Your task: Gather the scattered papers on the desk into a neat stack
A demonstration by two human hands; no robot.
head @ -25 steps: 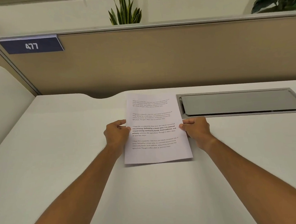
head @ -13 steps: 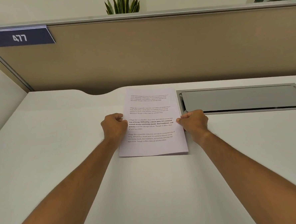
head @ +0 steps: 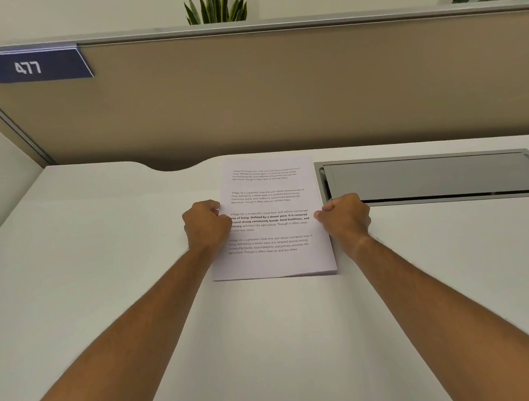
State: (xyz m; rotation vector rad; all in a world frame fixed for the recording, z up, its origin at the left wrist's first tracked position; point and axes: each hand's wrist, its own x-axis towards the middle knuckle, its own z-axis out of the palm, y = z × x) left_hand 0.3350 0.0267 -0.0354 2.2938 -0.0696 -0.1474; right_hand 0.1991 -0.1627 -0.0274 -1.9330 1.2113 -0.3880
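A person is squaring a stack of papers (head: pixel 273 221) on the white table (head: pixel 106 272), w/ the stack's long axis running straight away from the body. The left hand (head: pixel 207 224) and right hand (head: pixel 344 217) are flanking it at mid-length, each about equally near. Fingers (head: pixel 322 210) on both sides are curling shut, pinching the stack's long edges, so the sheets are lying directly btwn the two grips. The stack is sitting just left of a grey cable tray (head: pixel 426 178), near edge resting on the table.
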